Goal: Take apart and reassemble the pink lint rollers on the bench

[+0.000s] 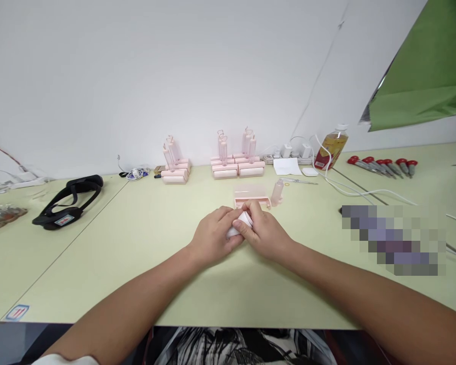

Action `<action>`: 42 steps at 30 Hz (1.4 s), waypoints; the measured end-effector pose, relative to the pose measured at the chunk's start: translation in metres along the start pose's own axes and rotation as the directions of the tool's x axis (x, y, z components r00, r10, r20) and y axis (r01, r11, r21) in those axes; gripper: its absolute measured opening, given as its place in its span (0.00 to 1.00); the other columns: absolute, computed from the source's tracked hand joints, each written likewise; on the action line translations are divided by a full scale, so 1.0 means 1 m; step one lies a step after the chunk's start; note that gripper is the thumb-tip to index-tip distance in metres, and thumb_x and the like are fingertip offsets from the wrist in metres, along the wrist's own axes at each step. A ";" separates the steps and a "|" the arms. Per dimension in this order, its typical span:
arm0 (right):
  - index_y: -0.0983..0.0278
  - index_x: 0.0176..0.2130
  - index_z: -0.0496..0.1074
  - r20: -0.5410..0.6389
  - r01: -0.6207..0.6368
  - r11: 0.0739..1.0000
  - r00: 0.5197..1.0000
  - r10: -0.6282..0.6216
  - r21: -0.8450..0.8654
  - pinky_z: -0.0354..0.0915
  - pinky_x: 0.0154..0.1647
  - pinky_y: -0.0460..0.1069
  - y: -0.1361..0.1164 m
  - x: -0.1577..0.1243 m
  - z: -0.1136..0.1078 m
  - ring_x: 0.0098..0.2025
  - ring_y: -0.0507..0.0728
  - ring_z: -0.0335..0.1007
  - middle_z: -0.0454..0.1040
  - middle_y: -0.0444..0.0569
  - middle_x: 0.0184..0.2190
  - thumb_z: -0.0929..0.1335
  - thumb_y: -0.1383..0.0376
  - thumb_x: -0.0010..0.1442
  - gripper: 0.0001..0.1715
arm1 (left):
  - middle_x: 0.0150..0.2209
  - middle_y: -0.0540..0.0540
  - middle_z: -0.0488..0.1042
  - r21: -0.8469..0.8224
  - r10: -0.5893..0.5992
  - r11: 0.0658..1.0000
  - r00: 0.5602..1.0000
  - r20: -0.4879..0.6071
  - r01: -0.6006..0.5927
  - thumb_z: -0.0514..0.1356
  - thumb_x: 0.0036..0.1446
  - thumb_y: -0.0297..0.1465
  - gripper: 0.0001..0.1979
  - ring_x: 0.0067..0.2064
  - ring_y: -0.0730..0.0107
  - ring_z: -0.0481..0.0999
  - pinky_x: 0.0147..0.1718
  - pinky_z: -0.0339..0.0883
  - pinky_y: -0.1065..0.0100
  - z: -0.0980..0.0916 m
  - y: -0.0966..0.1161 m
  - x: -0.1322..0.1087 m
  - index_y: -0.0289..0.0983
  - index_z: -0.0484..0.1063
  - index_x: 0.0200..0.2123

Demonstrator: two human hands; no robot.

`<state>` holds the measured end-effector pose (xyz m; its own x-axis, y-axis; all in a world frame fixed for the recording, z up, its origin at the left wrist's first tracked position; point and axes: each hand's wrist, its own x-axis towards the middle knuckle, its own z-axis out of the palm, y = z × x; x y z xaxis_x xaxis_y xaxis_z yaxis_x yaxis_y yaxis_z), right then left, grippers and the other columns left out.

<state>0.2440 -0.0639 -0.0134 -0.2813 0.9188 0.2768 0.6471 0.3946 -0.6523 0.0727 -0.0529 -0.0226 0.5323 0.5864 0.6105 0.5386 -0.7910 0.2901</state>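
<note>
Over the middle of the table, my left hand [214, 237] is closed around a small white roll [245, 218] from the left. My right hand [268, 234] grips the same roll from the right, its thumb and fingers pressed on the upper end. Fingers cover much of the roll. Just beyond the hands lies an open pink case [252, 191] with a clear lid raised at the back. To its right a translucent pink tube-shaped handle [277, 193] stands upright, close to the case's end.
Along the wall stand several pink cases [175, 176] with upright handles. Tweezers [300, 180], white paper [287, 166], a bottle [331, 147] and white cables [349, 191] lie right of centre. Several red-capped tools [383, 166] are at far right; a black headset strap [70, 203] lies left.
</note>
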 end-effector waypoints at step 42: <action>0.63 0.28 0.69 0.141 -0.049 0.930 0.984 0.108 -0.365 0.55 0.30 0.49 0.037 0.024 -0.009 0.35 0.58 0.68 0.69 0.53 0.38 0.66 0.59 0.58 0.12 | 0.24 0.57 0.60 -0.670 -0.624 0.604 0.779 -0.062 0.432 0.65 0.50 0.39 0.22 0.23 0.79 0.66 0.19 0.58 0.76 -0.010 -0.029 0.008 0.40 0.52 0.30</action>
<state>0.2678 -0.0273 -0.0245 -0.3070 0.9462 0.1027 0.8744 0.3230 -0.3621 0.0544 -0.0266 -0.0184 0.0380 0.9397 0.3397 0.1180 -0.3418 0.9323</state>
